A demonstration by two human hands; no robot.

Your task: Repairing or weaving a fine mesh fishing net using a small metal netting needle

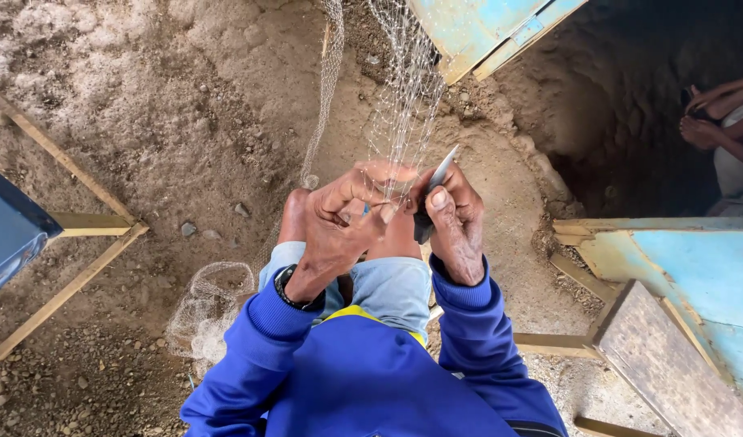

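While the left hand [339, 222] pinches the fishing net [400, 97], the right hand [456, 226] grips a netting needle [438, 182]. Both hands are closed tight.

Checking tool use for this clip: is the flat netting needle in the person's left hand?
No, the flat pale netting needle sits in the right hand, while the left hand pinches the fine net.

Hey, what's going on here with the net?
A person in a blue jacket sits over sandy ground, working on a fine fishing net that hangs taut in front of them. The left hand pinches the mesh, while the right hand holds a flat netting needle against it. More net lies bunched on the ground at their left. Another person's feet show at the upper right.
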